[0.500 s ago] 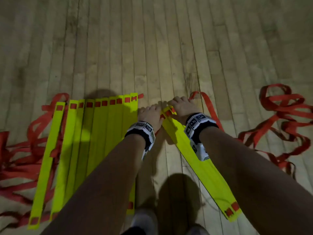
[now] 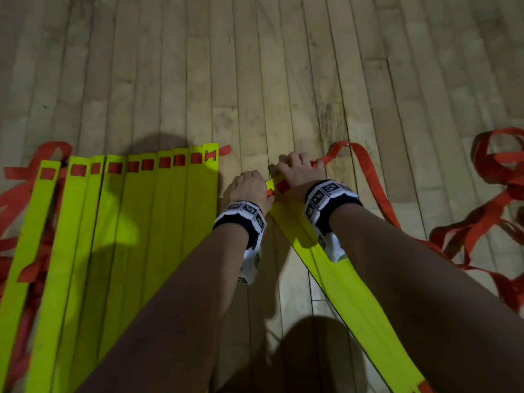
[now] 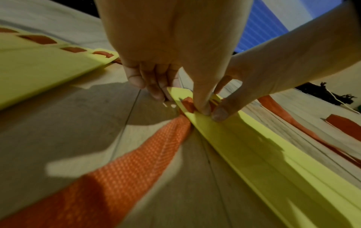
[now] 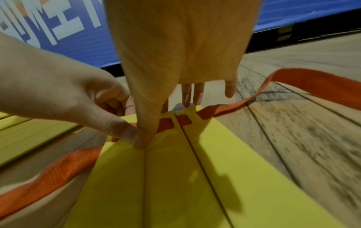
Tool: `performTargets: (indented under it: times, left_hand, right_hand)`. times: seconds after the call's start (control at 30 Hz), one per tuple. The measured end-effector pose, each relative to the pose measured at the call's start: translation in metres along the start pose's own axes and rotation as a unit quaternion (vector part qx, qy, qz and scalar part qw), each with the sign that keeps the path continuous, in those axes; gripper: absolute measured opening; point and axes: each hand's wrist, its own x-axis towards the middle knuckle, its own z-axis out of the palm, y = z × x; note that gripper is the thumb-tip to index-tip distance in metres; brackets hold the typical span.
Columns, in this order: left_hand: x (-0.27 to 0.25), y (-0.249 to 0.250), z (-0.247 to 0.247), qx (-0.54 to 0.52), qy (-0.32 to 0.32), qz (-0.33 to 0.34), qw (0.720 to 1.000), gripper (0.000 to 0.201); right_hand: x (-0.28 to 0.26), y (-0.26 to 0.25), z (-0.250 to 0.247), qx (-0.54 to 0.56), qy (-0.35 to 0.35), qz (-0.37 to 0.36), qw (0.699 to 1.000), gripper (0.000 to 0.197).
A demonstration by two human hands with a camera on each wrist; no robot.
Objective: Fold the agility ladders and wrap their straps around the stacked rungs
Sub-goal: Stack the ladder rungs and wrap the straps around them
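— What are the hands doing down there?

— Both are working at the far end of the slanted rungs, the yellow pair lying side by side on the floor. The left hand is pinching the near rung's edge, thumb on top, fingers curled under. The right hand is pressing its thumb beside it, other fingers reaching over the end, fairly straight.

— How will it handle?

— The rungs look flat, stiff and light; I'd grip them by the slotted ends. The strap is limp webbing, likely to tangle.

— And beyond those rungs?

— Left of them, the fanned rungs; farther right, loose strap coils.
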Motion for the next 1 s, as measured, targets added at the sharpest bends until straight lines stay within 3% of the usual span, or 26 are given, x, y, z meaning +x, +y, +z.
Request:
performTargets:
  times: [0.3,0.5,0.67,1.0]
  left_hand:
    - [-0.014,-0.006,-0.027,-0.097,0.017,-0.004,0.995,0.041]
    - [-0.039,-0.005,-0.072,-0.161,0.031,0.058,0.985,0.041]
    - [-0.075,0.003,-0.126,-0.23,0.07,0.077,0.968,0.041]
    - [-0.171,0.023,-0.215,-0.241,0.123,0.081,0.959,0.033]
  right_hand:
    - [-0.006,0.003,-0.031,0.008,-0.007,-0.027,1.0,0.058]
    - [-0.041,0.003,-0.08,0.058,0.006,-0.039,0.998,0.054]
    - [-0.085,0.006,-0.121,0.116,0.073,-0.01,0.99,0.05]
    - [-0.195,-0.01,-0.198,0.162,0.175,0.029,0.971,0.032]
